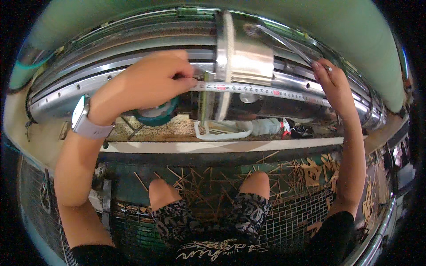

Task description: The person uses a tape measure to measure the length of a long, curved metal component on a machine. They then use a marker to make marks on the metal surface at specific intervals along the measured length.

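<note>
Tape measure [262, 91] stretches across the front of the steel machine carriage [244, 53], pulled taut between both hands. The left hand [151, 82] pinches it left of the carriage, above a green tape roll [155, 114]; the right hand [333, 82] presses its far end against the rail [88, 91]. The blade looks thin, springy and light, probably best held near its ends.

The left hand [153, 82] covered the near end of the tape measure [266, 91] and most of the green tape roll [157, 114]. The small things under the metal cylinder [244, 53], at the bench [222, 145] far edge, were too blurred to tell.
</note>
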The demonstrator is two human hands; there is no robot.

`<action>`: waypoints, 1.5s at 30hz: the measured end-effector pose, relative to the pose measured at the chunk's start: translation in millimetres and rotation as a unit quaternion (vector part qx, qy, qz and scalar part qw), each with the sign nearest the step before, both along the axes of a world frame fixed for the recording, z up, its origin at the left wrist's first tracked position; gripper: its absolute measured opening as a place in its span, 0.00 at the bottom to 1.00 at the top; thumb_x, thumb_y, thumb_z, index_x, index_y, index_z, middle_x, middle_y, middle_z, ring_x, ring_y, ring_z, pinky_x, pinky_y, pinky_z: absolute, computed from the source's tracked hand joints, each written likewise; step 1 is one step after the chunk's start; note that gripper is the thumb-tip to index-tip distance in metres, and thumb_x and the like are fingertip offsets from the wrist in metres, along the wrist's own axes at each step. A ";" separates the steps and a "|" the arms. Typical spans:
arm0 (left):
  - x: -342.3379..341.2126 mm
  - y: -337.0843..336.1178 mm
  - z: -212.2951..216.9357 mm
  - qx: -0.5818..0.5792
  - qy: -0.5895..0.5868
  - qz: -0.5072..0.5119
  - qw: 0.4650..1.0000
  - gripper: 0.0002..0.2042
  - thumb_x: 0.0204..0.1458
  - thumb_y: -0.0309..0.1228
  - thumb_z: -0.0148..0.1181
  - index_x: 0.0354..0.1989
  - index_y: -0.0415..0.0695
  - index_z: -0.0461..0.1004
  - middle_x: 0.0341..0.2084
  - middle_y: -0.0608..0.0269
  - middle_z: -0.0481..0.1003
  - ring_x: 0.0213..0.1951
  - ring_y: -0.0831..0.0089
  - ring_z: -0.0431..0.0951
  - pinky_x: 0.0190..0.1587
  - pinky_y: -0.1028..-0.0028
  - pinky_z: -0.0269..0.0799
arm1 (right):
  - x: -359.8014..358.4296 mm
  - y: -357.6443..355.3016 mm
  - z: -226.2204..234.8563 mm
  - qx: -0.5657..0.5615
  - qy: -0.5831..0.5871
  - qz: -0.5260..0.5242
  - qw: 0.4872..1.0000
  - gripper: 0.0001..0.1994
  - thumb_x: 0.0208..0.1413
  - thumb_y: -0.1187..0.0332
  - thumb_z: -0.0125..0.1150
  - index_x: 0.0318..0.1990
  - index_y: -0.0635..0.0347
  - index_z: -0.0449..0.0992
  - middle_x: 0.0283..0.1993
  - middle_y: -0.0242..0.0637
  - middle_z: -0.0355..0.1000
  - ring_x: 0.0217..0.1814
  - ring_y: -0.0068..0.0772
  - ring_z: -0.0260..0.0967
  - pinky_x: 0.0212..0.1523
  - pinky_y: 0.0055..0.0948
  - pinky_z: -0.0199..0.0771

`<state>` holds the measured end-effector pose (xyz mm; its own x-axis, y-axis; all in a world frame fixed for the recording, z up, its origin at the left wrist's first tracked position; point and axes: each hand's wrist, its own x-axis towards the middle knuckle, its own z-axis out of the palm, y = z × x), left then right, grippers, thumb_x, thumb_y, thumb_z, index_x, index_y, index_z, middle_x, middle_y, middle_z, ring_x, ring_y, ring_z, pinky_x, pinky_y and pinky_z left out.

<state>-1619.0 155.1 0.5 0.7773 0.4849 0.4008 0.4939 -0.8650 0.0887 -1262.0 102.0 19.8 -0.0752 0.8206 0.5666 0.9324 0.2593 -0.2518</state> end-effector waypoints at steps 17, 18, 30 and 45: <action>4.3 -3.3 3.3 -0.091 0.025 0.050 0.994 0.11 0.52 0.29 0.50 0.23 0.35 0.59 0.23 0.63 0.56 0.29 0.71 0.59 0.35 0.76 0.57 | -4.5 -7.1 8.5 0.101 0.052 0.008 0.993 0.17 0.61 0.61 0.46 0.24 0.65 0.65 0.18 0.29 0.58 0.22 0.21 0.54 0.24 0.27 0.59; 4.8 -0.7 1.4 -0.092 0.023 0.042 0.995 0.11 0.52 0.29 0.50 0.23 0.35 0.59 0.23 0.63 0.56 0.29 0.72 0.59 0.35 0.76 0.57 | 7.5 -9.1 17.7 0.028 0.107 0.001 0.994 0.16 0.61 0.61 0.45 0.25 0.63 0.66 0.18 0.28 0.59 0.22 0.19 0.54 0.25 0.26 0.59; -2.7 -6.7 -27.0 0.063 -0.039 -0.010 0.997 0.07 0.46 0.24 0.57 0.25 0.35 0.64 0.24 0.56 0.66 0.29 0.61 0.67 0.32 0.70 0.63 | 14.9 -95.3 -156.4 -0.112 -0.168 0.159 0.966 0.13 0.50 0.59 0.57 0.26 0.59 0.66 0.22 0.42 0.67 0.21 0.47 0.67 0.21 0.40 0.67; 25.3 -66.1 -220.3 -0.364 -0.099 0.028 0.926 0.10 0.52 0.35 0.55 0.32 0.40 0.68 0.24 0.53 0.71 0.27 0.57 0.73 0.30 0.66 0.68 | -17.9 83.3 -312.1 -0.141 -0.200 -0.012 0.970 0.06 0.48 0.67 0.51 0.31 0.58 0.70 0.26 0.42 0.74 0.27 0.42 0.74 0.26 0.38 0.74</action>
